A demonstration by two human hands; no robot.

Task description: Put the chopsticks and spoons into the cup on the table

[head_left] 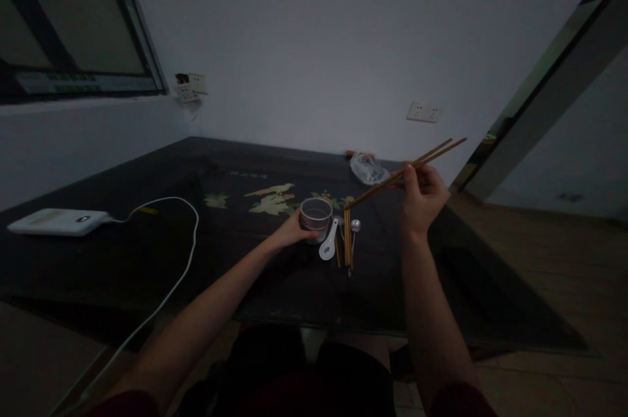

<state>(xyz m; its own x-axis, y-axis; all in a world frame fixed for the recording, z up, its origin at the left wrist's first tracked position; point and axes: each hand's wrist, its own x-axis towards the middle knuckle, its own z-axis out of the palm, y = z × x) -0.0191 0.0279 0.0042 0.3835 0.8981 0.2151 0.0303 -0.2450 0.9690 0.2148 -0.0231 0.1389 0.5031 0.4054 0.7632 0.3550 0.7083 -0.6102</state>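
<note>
My left hand (293, 232) is wrapped round the near left side of a round, pale metal-looking cup (316, 211) that stands on the dark table. Raised above the table on the right, my right hand (424, 198) pinches a pair of wooden chopsticks (383, 186), tilted with their far ends up to the right and their lower ends down to the left. Just right of the cup lies a white soup spoon (328, 249) with a blue mark. Beside it are several more chopsticks (348, 240) and a metal spoon (355, 226).
A crumpled clear plastic bag (369, 169) lies near the wall. On the left of the table (235, 279), a white power bank (59, 221) trails a white cable (193, 234) over the front edge. Wall sockets (422, 112) are behind, and a window (78, 18) is at left.
</note>
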